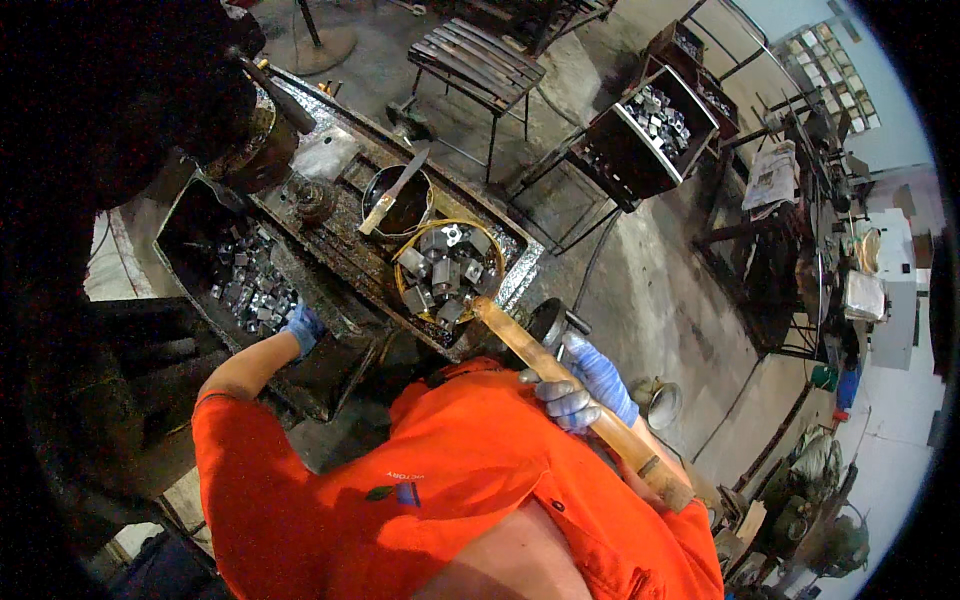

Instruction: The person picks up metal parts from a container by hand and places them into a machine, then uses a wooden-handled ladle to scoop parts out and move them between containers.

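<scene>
My right hand (572,402), in a grey and blue glove, is closed around a long flat wooden stick (515,340). One end of the stick reaches the rim of a round yellow-edged basket (401,285); the other lies by my right forearm. Inside the basket are several blocky metal parts (447,272). My left hand (303,328), in a blue glove, is at the near end of a dark metal bin (190,300), beside a heap of small metal parts (250,280). Its fingers are mostly hidden, so whether it grips anything does not show.
Beside the basket stands a round pot (412,208) with a wooden-handled blade (395,195) across it, both on a dark oily bench (470,205). Beyond are a rack of metal bars (475,60) and a raised tray of metal parts (655,120). A metal bucket (660,403) sits at right.
</scene>
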Motion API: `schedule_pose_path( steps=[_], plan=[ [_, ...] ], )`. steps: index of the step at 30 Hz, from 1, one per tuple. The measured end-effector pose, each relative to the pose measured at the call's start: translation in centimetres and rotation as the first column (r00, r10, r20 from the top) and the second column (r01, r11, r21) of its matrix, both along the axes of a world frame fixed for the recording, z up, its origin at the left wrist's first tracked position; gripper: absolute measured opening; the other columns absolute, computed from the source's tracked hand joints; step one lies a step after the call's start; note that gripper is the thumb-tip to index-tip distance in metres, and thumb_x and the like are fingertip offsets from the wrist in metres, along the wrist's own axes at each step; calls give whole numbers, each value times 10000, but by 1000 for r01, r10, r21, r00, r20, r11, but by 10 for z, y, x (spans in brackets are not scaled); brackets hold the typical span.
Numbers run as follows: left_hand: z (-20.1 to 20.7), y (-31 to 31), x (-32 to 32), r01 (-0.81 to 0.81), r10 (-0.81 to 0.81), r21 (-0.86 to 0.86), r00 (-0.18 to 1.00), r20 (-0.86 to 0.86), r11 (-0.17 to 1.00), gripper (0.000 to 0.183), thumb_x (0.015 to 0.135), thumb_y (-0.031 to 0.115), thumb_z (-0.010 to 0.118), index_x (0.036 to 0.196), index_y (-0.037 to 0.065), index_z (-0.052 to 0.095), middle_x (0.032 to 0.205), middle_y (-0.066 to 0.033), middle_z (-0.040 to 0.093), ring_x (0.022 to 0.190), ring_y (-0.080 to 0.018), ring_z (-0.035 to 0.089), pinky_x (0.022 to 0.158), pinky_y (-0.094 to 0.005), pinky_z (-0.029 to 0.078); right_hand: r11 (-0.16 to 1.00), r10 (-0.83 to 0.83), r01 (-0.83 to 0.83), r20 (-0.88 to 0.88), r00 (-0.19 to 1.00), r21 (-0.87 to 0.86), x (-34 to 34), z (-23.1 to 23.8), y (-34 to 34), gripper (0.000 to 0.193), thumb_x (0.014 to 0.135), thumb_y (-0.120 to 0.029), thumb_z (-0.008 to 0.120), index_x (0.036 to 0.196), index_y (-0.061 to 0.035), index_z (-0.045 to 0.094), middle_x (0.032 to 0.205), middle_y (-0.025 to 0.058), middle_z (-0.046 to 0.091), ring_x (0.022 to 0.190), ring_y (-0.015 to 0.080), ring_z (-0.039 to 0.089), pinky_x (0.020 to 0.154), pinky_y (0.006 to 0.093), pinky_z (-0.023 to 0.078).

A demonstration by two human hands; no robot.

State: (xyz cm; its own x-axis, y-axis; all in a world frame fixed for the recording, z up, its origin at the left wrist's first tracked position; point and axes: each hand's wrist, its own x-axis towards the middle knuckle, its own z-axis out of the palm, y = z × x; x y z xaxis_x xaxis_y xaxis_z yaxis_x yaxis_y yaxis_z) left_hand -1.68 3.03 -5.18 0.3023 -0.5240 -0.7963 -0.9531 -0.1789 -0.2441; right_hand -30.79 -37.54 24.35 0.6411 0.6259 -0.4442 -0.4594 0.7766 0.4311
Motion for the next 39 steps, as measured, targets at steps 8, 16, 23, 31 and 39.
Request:
schedule_pose_path(
  steps=[8, 16, 23, 31, 39],
  plan=[
    [57, -2, -10, 80, -76, -80, 996, 47, 994, 225, 705, 196, 624, 924, 222, 670, 935, 8, 646, 877, -179, 611, 669, -326, 459, 999, -40, 38, 55, 998, 33, -3, -1, 2, 671, 824, -491, 529, 1170, 75, 428, 601, 16, 371, 406, 74, 340, 302, 192, 300],
    [18, 2, 5, 61, -55, 102, 997, -56, 993, 205, 735, 224, 600, 928, 224, 670, 955, 17, 644, 903, -193, 610, 676, -342, 459, 998, -46, 45, 13, 999, 44, -5, -3, 5, 666, 818, -523, 515, 1138, 59, 469, 572, 19, 349, 396, 88, 341, 289, 222, 294],
    [-35, 33, 3, 26, -26, 44, 1000, -6, 999, 170, 744, 251, 594, 891, 257, 680, 880, 28, 647, 838, -184, 616, 634, -334, 446, 997, -62, 62, -6, 998, 40, -7, -5, 6, 677, 808, -541, 516, 1119, 58, 473, 576, 27, 383, 399, 108, 360, 293, 236, 314],
    [-43, 41, -1, 55, -53, -65, 998, 26, 996, 158, 767, 220, 571, 877, 220, 685, 899, 0, 648, 857, -194, 614, 642, -349, 454, 994, -77, 76, 21, 997, 81, -10, -10, 6, 680, 807, -539, 518, 1139, 50, 449, 614, 17, 388, 422, 107, 374, 312, 239, 304],
    [-56, 55, -2, 36, -20, -214, 997, 80, 976, 160, 790, 190, 547, 862, 183, 690, 918, -29, 650, 876, -205, 613, 650, -364, 462, 992, -60, 55, 35, 998, 114, -7, -8, 0, 671, 814, -517, 521, 1164, 49, 435, 628, 25, 387, 431, 109, 370, 329, 245, 309]
  ],
)
